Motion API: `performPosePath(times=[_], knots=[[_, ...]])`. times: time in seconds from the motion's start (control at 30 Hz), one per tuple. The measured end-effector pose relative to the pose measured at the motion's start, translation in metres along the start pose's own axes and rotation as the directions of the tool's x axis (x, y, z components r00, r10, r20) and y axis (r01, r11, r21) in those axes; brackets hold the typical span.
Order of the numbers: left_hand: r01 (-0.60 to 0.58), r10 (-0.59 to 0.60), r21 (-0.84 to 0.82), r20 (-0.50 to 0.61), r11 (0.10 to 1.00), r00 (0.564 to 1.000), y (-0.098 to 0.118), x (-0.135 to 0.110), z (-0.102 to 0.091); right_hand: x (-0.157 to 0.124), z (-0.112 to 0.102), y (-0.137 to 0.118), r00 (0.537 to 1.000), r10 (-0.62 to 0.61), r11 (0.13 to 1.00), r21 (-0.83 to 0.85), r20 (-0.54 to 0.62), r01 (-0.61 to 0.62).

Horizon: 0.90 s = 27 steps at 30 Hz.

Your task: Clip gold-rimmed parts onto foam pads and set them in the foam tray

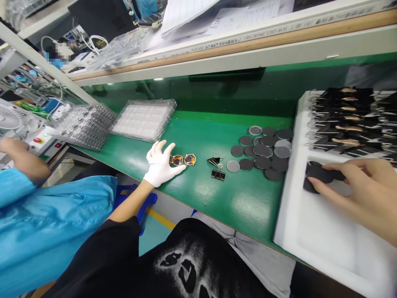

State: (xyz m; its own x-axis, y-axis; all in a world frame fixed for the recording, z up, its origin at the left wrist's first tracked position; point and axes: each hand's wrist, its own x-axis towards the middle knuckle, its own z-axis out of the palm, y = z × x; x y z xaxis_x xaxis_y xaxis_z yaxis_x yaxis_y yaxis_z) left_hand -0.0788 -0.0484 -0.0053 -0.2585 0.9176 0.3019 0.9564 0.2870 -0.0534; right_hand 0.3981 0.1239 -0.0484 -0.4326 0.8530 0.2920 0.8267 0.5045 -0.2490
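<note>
My left hand [161, 165], in a white glove, rests on the green bench with its fingers spread, the fingertips touching two round gold-rimmed parts [183, 159]. My right hand [356, 188] is bare and lies on the white foam tray [297, 223], its fingers closed over a few dark round discs [319, 176]. A pile of several dark and grey discs [263, 151] lies on the bench between my hands. Two black binder clips [217, 169] sit just right of the gold-rimmed parts.
Rows of clipped black assemblies [347, 120] fill the far end of the foam tray. Clear plastic blister trays [144, 119] and a stack with parts [83, 126] stand at the back left. A co-worker's blue sleeve [46, 223] is at my left.
</note>
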Motion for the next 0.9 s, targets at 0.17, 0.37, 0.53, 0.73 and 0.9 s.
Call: performPosePath(times=[0.17, 0.37, 0.53, 0.73, 0.9], knots=[[-0.305, 0.314, -0.081, 0.134, 0.949, 0.940, 0.015, 0.030, 0.003, 0.004, -0.025, -0.017, 0.999, -0.051, 0.998, 0.036, 0.016, 0.050], [-0.439, 0.452, -0.110, 0.151, 0.892, 0.879, 0.004, 0.082, 0.010, 0.002, -0.051, -0.038, 1.000, 0.019, 0.983, 0.184, 0.019, -0.023], [-0.495, 0.484, -0.023, 0.260, 0.868, 0.836, 0.021, 0.107, 0.003, 0.009, -0.053, -0.060, 0.993, 0.086, 0.821, 0.558, 0.082, -0.117], [-0.556, 0.535, -0.035, 0.330, 0.830, 0.778, 0.044, 0.128, -0.016, 0.030, -0.050, -0.090, 0.970, 0.057, 0.512, 0.827, 0.237, -0.232], [-0.666, 0.670, -0.135, -0.019, 0.734, 0.742, 0.091, 0.125, -0.054, 0.042, -0.048, -0.117, 0.960, 0.066, 0.241, 0.929, 0.273, -0.281]])
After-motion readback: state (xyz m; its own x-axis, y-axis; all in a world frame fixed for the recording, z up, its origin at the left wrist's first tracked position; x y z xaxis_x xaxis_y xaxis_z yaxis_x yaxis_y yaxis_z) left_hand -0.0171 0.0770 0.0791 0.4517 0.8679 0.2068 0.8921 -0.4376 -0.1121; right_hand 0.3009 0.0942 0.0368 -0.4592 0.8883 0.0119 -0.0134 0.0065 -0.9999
